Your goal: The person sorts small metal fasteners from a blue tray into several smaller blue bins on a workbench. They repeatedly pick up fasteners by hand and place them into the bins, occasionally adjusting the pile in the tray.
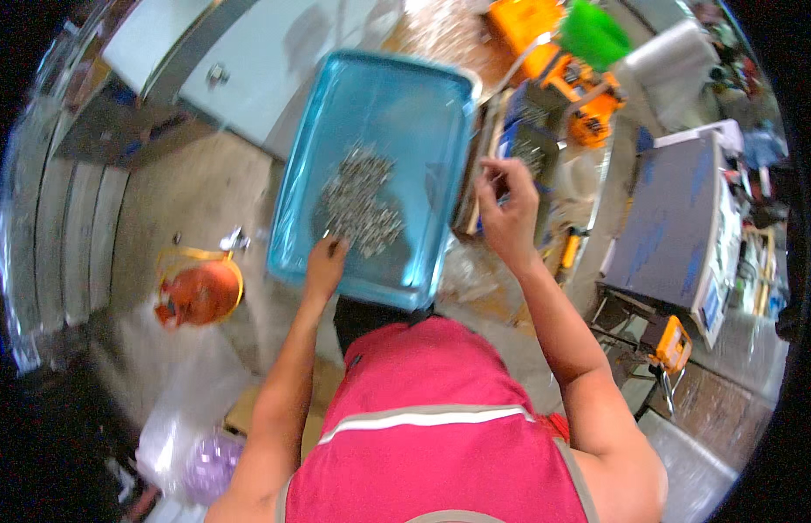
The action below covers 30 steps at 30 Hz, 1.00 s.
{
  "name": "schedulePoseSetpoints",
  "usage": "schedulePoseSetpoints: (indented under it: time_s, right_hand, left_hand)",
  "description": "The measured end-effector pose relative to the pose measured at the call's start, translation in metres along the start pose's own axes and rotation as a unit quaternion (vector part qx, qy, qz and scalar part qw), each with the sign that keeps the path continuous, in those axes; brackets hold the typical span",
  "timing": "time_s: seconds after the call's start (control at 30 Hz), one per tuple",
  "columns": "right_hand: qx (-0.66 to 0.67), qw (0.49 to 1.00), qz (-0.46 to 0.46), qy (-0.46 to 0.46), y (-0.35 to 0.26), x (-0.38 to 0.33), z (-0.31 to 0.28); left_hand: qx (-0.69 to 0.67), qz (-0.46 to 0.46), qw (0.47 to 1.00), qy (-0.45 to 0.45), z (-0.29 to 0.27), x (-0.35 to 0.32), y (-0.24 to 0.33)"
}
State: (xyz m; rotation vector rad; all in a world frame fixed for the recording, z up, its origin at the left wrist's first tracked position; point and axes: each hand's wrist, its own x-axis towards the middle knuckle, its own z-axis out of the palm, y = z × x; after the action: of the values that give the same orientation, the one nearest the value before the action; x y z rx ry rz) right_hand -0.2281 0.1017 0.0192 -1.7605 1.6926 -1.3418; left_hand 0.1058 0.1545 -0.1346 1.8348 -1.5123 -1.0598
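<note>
Blurring together, small metal pieces (363,199) in the blue tray (418,109)

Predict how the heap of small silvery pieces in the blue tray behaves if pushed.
The heap would likely spread piecemeal rather than move as one, since it looks like many loose, separate bits. The bits may slide easily, as the blue tray looks glossy. Being rimmed, the tray would probably contain strays.
</note>
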Motion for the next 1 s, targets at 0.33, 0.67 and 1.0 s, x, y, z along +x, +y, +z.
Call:
schedulePoseSetpoints:
  time_s: [0.33,0.67,1.0]
  right_hand:
    - [-0.013,0.971,0.146,-0.189,0.049,-0.127,0.100]
    - [-0.076,0.957,0.127,-0.251,0.065,-0.117,0.140]
    - [-0.121,0.938,0.008,-0.324,0.075,-0.132,0.158]
  left_hand:
    - [0.203,0.028,0.974,-0.096,0.035,-0.016,0.024]
    - [0.256,0.048,0.960,-0.097,0.065,-0.007,0.017]
    - [0.092,-0.046,0.991,-0.080,0.024,-0.013,-0.004]
